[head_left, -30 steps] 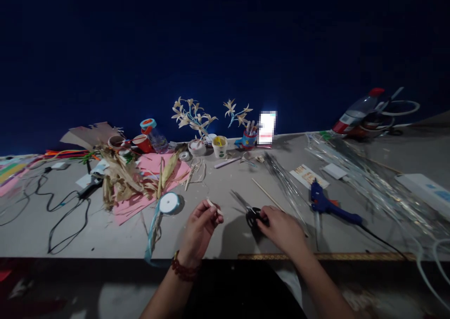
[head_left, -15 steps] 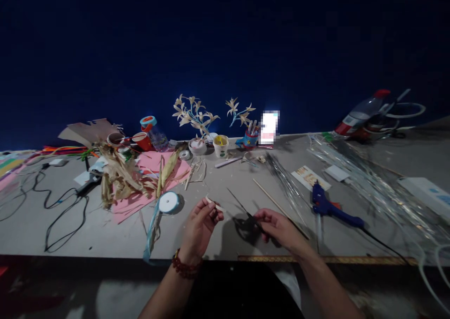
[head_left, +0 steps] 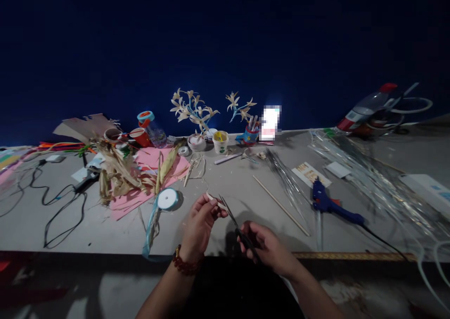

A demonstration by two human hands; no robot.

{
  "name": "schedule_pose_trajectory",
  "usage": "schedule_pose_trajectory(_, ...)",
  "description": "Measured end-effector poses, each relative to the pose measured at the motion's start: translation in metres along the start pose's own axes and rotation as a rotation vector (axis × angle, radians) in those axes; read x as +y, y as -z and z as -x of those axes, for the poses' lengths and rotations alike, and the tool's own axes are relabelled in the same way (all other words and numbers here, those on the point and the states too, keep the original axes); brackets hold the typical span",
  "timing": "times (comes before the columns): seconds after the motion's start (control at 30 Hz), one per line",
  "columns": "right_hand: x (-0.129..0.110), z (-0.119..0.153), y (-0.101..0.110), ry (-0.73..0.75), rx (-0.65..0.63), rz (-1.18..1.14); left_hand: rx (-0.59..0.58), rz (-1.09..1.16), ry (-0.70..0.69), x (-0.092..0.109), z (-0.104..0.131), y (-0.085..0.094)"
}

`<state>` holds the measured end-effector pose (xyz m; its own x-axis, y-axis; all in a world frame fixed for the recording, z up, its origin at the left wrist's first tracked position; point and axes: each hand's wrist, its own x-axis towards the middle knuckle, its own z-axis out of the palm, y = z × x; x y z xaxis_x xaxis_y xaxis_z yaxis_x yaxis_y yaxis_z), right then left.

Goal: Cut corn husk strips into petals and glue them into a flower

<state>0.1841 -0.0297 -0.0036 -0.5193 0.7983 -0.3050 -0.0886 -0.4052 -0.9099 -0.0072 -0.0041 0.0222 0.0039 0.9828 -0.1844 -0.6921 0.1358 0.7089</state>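
Between the thumb and fingers of my left hand (head_left: 202, 218) is a thin pale strip (head_left: 222, 206), which looks like corn husk. My right hand (head_left: 262, 246) is closed round the dark handles of a pair of scissors (head_left: 235, 221). Their blades point up and left and lie close beside the strip's right end; whether they touch it I cannot tell. Left of my left hand lies a roll of light blue ribbon (head_left: 168, 199), its loose tail hanging over the table's front edge. A thin wooden stick (head_left: 281, 205) rests beyond my right hand.
Dried corn husks (head_left: 119, 169) are heaped on pink paper (head_left: 123, 205) at left. A blue glue gun (head_left: 330, 204) and silvery wires (head_left: 286, 176) lie at right. Husk flowers (head_left: 193, 108), a white cup (head_left: 220, 143) and a lit phone (head_left: 270, 123) stand along the back wall.
My right hand has brought the scissors left and turned them, so the blades are now near the strip. My left hand has barely moved and still pinches the strip.
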Motion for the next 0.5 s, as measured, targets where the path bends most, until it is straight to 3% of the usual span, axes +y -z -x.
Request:
schedule_pose_trajectory(0.17,-0.006,-0.001,-0.001,-0.003,-0.009,0.004,-0.004,-0.029,0.014,0.0,0.0,0.0)
schedule_pose_trajectory(0.5,0.005,-0.006,0.005,0.006,-0.007,0.06,0.008,-0.036,0.028,0.0,-0.001,-0.001)
